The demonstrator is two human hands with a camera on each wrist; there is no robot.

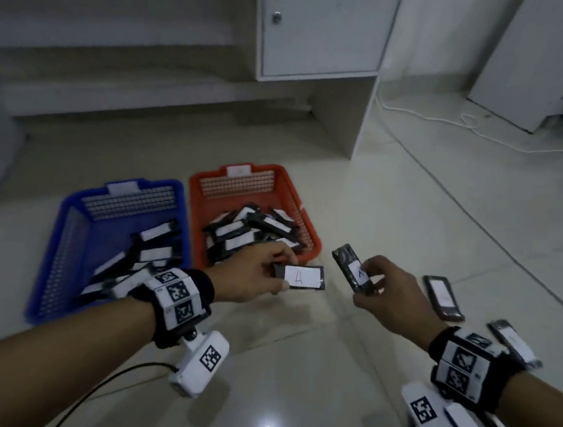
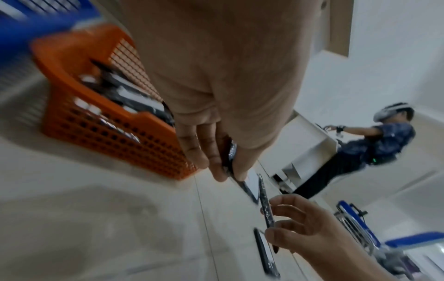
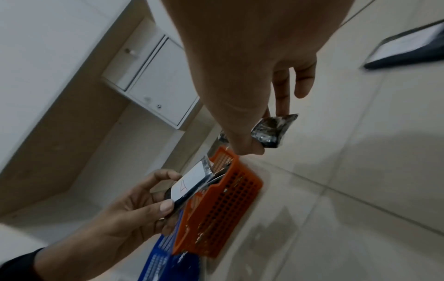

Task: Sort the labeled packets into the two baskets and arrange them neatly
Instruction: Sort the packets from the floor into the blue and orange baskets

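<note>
My left hand (image 1: 260, 273) pinches a dark packet (image 1: 301, 276) whose white label reads A, held flat just in front of the orange basket (image 1: 314, 247). My right hand (image 1: 383, 288) grips a second dark packet (image 1: 354, 268), tilted, with an A on its label. Both baskets sit on the floor; the blue basket (image 1: 62, 226) on the left and the orange one each hold several labeled packets. The left wrist view shows the left-hand packet (image 2: 230, 152) edge-on between thumb and fingers. In the right wrist view the right-hand packet (image 3: 273, 131) pokes out past the thumb.
Loose packets lie on the tiled floor at the right: one (image 1: 442, 297) beyond my right hand, another (image 1: 512, 342) beside the wrist. A white cabinet (image 1: 325, 28) and low shelving stand behind the baskets. A white cable (image 1: 471, 125) runs along the floor. Another person (image 2: 374, 150) works farther off.
</note>
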